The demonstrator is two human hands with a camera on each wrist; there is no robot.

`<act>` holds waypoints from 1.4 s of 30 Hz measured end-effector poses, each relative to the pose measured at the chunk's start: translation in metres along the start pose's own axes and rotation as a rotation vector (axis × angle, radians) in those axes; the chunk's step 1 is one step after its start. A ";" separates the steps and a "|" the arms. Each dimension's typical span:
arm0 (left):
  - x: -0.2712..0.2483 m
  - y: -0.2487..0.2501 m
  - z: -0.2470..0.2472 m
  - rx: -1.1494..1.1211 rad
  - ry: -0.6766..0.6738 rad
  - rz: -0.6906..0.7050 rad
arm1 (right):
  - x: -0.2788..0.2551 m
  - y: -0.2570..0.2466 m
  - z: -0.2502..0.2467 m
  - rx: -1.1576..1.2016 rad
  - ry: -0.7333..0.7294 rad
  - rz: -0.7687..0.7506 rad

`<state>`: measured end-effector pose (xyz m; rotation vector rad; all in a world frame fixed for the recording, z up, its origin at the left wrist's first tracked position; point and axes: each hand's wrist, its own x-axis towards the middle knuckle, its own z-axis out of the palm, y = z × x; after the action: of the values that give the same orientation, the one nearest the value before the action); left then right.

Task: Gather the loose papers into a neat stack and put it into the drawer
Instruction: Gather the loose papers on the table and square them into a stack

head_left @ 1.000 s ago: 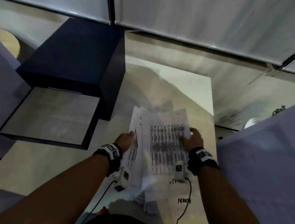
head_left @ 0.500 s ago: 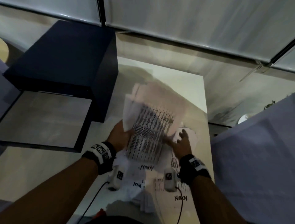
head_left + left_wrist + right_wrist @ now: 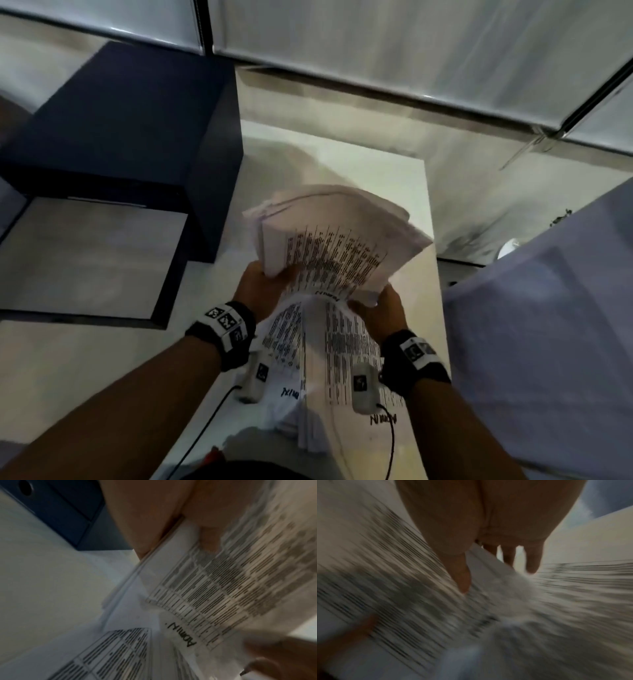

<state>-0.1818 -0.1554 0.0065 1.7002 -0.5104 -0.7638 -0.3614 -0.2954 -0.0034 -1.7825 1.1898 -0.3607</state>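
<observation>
Two hands on one bundle: left hand (image 3: 261, 288) grips the raised papers (image 3: 337, 236) at their lower left corner, fingers curled onto the sheets, thumb (image 3: 208, 539) on the printed face per the left wrist view. Right hand (image 3: 378, 313) holds the lower right corner, thumb (image 3: 462, 577) on top and fingers (image 3: 533, 559) behind; that view is motion-blurred, so the exact pinch is hard to read. Bundle is lifted off the bench (image 3: 342, 161), tilted up and fanned, edges not squared, printed tables facing the camera. More loose sheets (image 3: 329, 356) lie flat on the bench under the wrists, spilling over its near edge, some with handwritten marks. Dark blue cabinet (image 3: 113, 126) sits at the bench's left edge, its drawer (image 3: 89, 253) pulled open toward the near side; nothing visible inside. Grey cloth-covered surface (image 3: 548, 325) at the right edge of the bench.
</observation>
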 end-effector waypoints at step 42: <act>0.034 -0.057 -0.031 0.454 0.093 -0.330 | 0.004 0.007 -0.066 -0.657 0.215 0.292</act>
<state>-0.1392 -0.1430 -0.0520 2.2697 -0.3575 -0.8399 -0.4070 -0.3347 0.0244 -2.1031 1.8470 0.0252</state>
